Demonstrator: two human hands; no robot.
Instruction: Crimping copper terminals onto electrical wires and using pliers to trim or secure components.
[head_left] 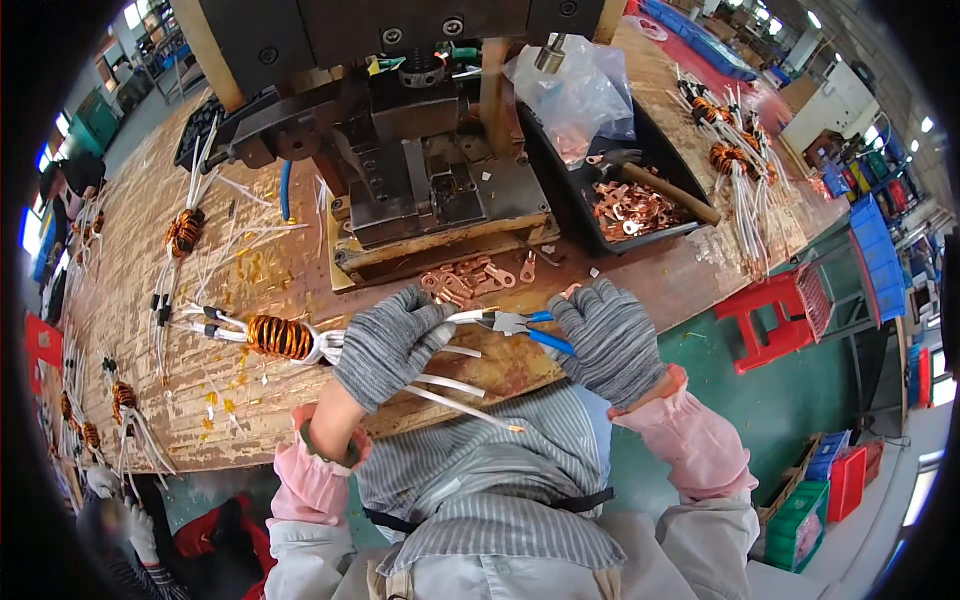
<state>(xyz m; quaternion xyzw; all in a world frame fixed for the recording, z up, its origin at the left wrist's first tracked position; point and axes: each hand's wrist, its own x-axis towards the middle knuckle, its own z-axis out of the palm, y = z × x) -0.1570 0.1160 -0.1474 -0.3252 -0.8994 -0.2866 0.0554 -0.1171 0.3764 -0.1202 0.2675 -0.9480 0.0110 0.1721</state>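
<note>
Head view: pinching white wire (468, 317) in left grip (395, 345), holding blue-handled pliers (512, 323) in right grip (608, 335); might nick wire between grips by squeezing too hard.

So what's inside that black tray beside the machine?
The black tray holds loose copper-coloured lugs, with a wooden-handled hammer across them. A plastic bag covers much of the far end. Anything beneath the pile is hidden.

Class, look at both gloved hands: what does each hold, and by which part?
The left hand pinches a white wire near its end; the right hand holds the pliers by their blue handles.
</note>
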